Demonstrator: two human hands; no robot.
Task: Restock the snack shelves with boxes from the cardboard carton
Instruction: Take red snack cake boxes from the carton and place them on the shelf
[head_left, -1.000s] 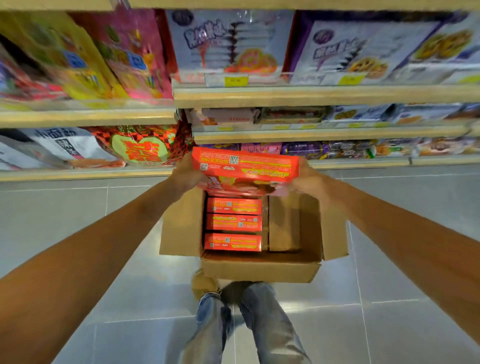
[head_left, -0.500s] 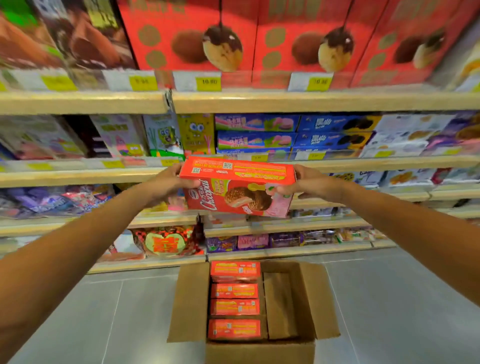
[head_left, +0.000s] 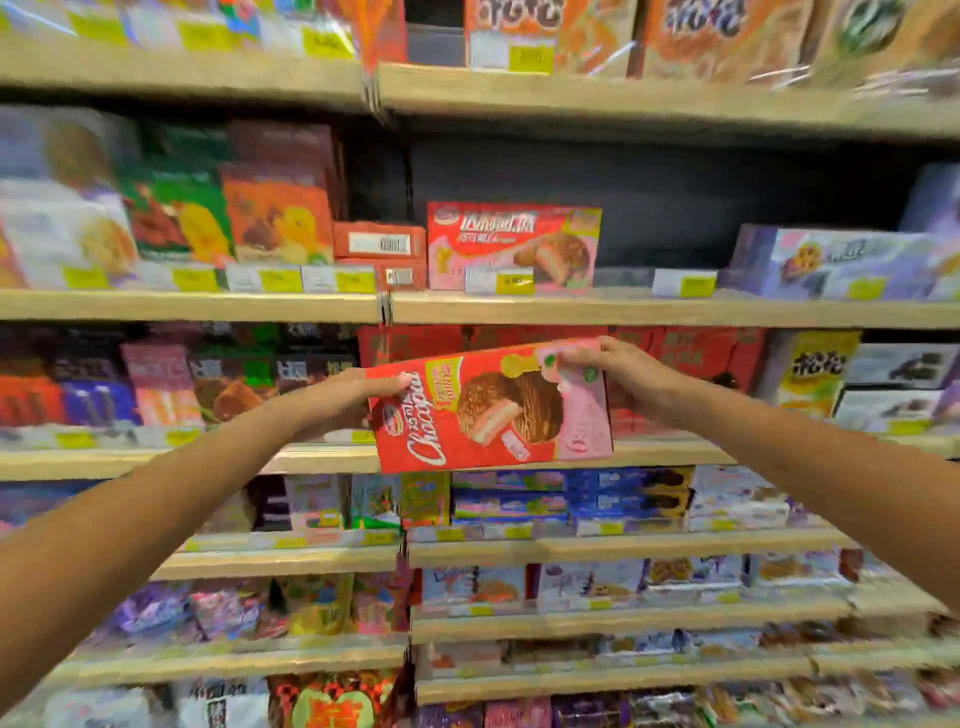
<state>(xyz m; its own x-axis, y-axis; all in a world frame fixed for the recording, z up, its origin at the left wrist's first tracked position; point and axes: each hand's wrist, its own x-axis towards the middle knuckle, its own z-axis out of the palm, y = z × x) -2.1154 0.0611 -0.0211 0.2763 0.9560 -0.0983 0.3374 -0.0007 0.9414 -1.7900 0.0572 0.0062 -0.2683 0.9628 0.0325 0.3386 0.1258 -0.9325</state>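
- I have the red chocolate pie box (head_left: 488, 410) up in the air between both hands, with its printed front facing me and its right end tipped a little higher than the left.
- My left hand (head_left: 363, 395) grips the box's upper left corner, with the fingers curled over the edge.
- My right hand (head_left: 618, 379) pinches the upper right corner, with the fingertips lying on the front face.
- The box hangs in front of a row of red boxes (head_left: 685, 353), touching no shelf that I can make out.
- One level up, a matching pie box (head_left: 514, 247) stands upright on the wooden shelf board (head_left: 649, 310), with a yellow price tag (head_left: 514, 283) at its foot.
- Just left of it sit two flat red boxes (head_left: 379, 244) in a stack; well to the right are purple boxes (head_left: 831, 262).
- The edges of the view are blurred, so I cannot read those packs.
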